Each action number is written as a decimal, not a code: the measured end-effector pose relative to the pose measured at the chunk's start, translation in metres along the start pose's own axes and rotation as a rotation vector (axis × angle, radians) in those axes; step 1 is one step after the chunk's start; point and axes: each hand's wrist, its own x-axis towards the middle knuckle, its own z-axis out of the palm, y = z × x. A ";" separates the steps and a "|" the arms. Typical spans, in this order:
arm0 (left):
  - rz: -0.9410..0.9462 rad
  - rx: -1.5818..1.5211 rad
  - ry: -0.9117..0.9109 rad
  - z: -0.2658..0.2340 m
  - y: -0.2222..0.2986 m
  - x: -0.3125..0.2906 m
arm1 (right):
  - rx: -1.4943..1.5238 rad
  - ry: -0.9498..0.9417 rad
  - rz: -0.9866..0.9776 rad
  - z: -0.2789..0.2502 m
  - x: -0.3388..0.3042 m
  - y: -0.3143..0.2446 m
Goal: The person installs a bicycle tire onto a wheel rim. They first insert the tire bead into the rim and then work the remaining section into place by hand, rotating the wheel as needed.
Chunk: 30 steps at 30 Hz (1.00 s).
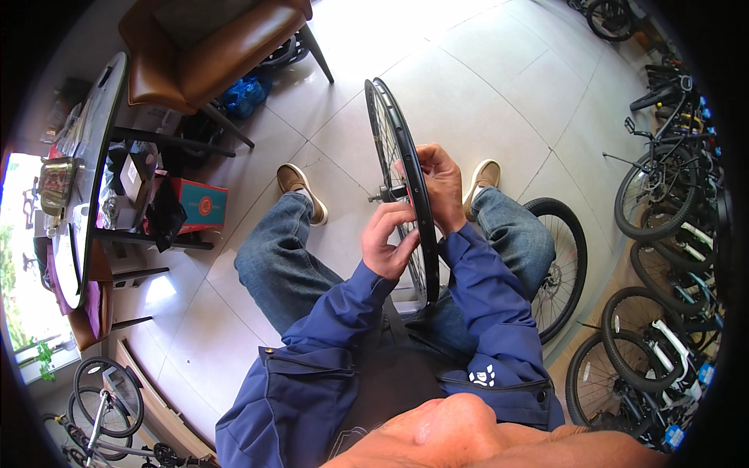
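Note:
A bare black bicycle wheel (402, 129) stands upright between my knees, its rim edge-on and a row of holes along it. Its hub (395, 192) sticks out toward the left. On the near left side, my left hand (389, 243) is closed, thumb and fingers pinching at the spokes beside the rim. From the right side my right hand (441, 186) reaches in with bent, closed fingers. Their tips are partly hidden by the rim, so what they pinch does not show. A small red patch lies between the hands, too narrow to identify.
Another wheel with a tyre (579, 269) lies beside my right leg. Many bicycles (659, 183) crowd the right side. At left stand a table (105, 156), a brown leather chair (211, 54) and a red-and-teal box (199, 205). A bicycle (101, 405) is at lower left.

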 end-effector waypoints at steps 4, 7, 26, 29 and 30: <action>-0.022 0.032 0.052 0.005 -0.003 0.000 | -0.007 0.049 -0.069 0.002 -0.013 0.001; 0.022 0.050 0.075 0.003 -0.006 0.001 | -0.059 -0.164 0.039 -0.011 -0.026 -0.007; -0.045 -0.019 0.094 -0.015 -0.011 0.014 | 0.034 -0.281 0.059 -0.008 -0.008 0.007; -0.066 -0.045 0.137 -0.012 -0.014 0.015 | 0.077 -0.271 -0.009 -0.005 -0.003 0.013; -0.075 -0.054 0.158 -0.011 -0.014 0.015 | 0.091 -0.267 -0.037 -0.005 -0.002 0.014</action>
